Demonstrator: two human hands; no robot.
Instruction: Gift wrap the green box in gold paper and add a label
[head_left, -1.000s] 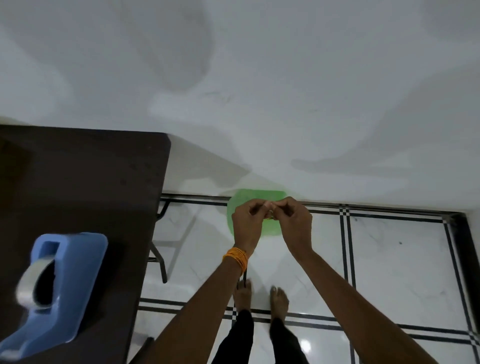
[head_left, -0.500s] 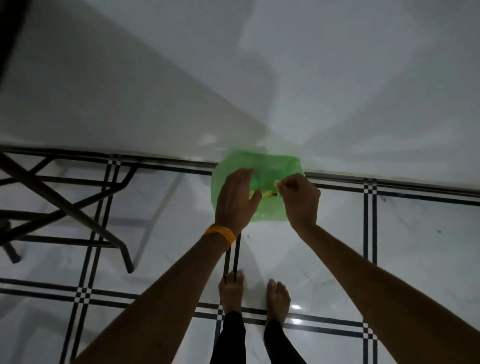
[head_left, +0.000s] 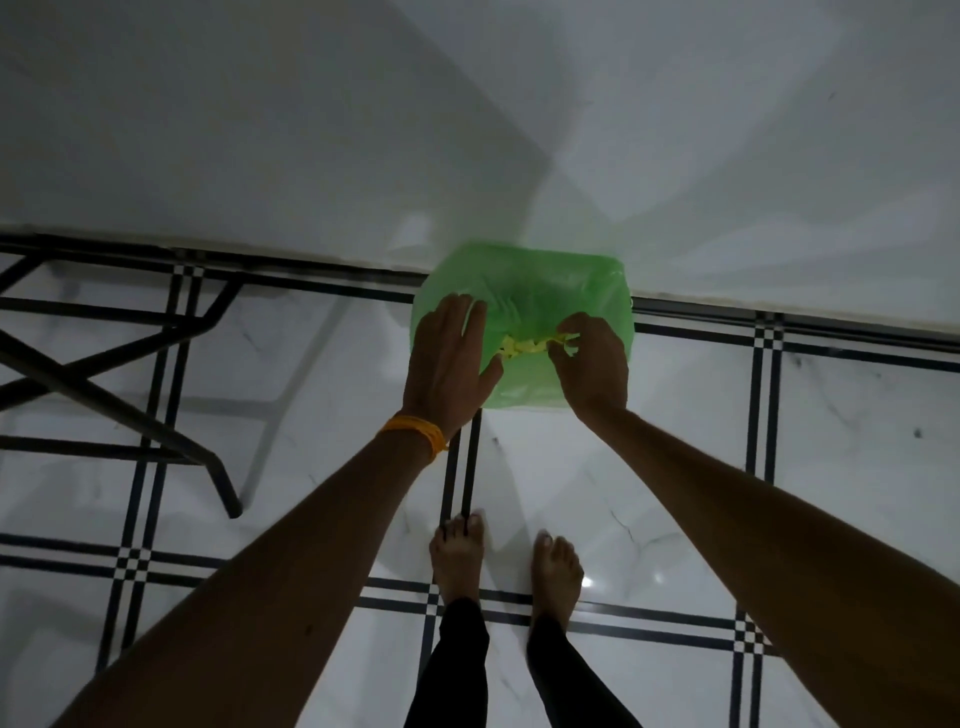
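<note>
A green bin lined with a green plastic bag (head_left: 553, 291) stands on the floor against the wall. Both hands hover over its mouth. My right hand (head_left: 589, 366) pinches a crumpled yellow paper scrap (head_left: 527, 347) between fingers and thumb. My left hand (head_left: 449, 364), with an orange band at the wrist, is held flat with its fingers stretched out, and its thumb touches the scrap's left end. No green box, gold paper or label is in view.
Black metal table legs (head_left: 104, 374) cross at the left, one foot resting on the tiles. A white wall (head_left: 467, 130) rises behind the bin. My bare feet (head_left: 457, 556) stand on white marble tiles with black lines.
The view swung from the dark table with the blue tape dispenser down to the floor. Both hands carried the scrap over the bin. My left hand opened out flat.
</note>
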